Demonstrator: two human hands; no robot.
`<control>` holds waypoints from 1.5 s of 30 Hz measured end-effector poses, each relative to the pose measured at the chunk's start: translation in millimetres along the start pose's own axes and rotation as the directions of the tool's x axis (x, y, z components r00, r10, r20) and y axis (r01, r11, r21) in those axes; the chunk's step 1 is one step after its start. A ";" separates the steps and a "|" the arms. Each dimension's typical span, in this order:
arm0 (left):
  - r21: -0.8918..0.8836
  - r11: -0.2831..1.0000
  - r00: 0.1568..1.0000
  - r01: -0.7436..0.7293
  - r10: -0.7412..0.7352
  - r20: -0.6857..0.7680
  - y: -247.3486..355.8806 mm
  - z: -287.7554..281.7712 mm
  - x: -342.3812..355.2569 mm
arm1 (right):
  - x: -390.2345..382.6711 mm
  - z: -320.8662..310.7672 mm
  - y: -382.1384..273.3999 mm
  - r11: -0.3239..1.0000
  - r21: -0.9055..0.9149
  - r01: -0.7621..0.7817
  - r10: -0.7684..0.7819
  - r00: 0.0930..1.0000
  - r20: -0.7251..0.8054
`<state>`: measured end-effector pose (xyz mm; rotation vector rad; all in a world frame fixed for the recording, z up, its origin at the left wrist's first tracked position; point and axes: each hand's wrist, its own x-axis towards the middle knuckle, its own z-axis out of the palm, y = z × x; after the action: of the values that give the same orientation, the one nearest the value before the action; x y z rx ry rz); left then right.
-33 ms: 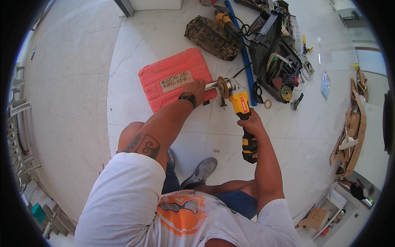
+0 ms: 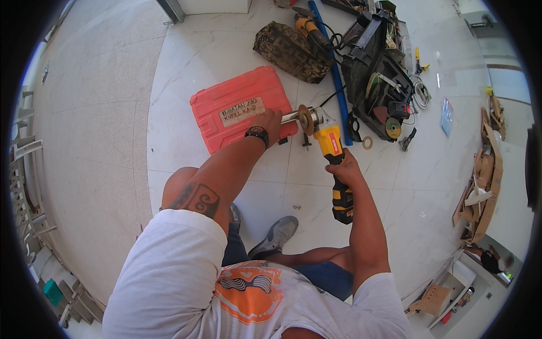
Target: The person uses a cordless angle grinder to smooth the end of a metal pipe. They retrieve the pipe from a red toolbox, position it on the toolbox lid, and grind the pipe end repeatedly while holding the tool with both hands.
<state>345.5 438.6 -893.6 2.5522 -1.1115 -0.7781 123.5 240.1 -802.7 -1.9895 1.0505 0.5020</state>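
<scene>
My right hand [image 2: 346, 168] is wrapped round the body of a yellow and black cordless angle grinder [image 2: 329, 141]. Its battery end points toward me, and its brown disc [image 2: 306, 120] is at the far end. My left hand [image 2: 271, 125] is closed on a short shiny metal tube [image 2: 290, 117], held over the right edge of a red plastic tool case [image 2: 206, 113]. The tube's right end reaches the disc; whether they touch I cannot tell. A paper label is stuck on the case lid. Below the disc, a small dark clamp-like piece [image 2: 306, 142] lies on the floor.
Beyond the case lie a camouflage bag [image 2: 288, 53] and an orange power tool [image 2: 310, 31]. A long blue pipe [image 2: 340, 96] runs beside an open black toolbox [image 2: 361, 65] with discs and tools. A tape roll [image 2: 367, 143] is near the grinder. Cardboard [image 2: 488, 181] stands far right.
</scene>
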 end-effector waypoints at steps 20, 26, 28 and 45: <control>0.010 1.000 1.000 0.001 -0.001 0.005 0.4 -1.9 -0.2 | -5.5 -0.5 7.4 0.999 -0.037 -0.031 0.031 1.000 -0.002; 0.003 1.000 0.999 0.013 -0.013 0.035 3.2 -5.6 -0.8 | 0.7 2.9 10.3 1.000 0.022 0.012 -0.012 1.000 -0.007; -0.001 1.000 0.999 0.029 -0.029 0.043 3.5 -5.0 -0.5 | 3.2 4.3 10.3 0.997 0.074 0.021 -0.021 1.000 -0.004; -0.016 0.992 0.982 0.124 -0.120 0.147 14.9 -41.7 -20.1 | -63.3 -10.9 -27.3 0.781 0.623 0.045 0.034 0.993 -0.115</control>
<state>348.7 443.9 -845.4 2.5975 -0.9866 -1.0175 109.3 271.5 -742.0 -1.4291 1.1043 0.0024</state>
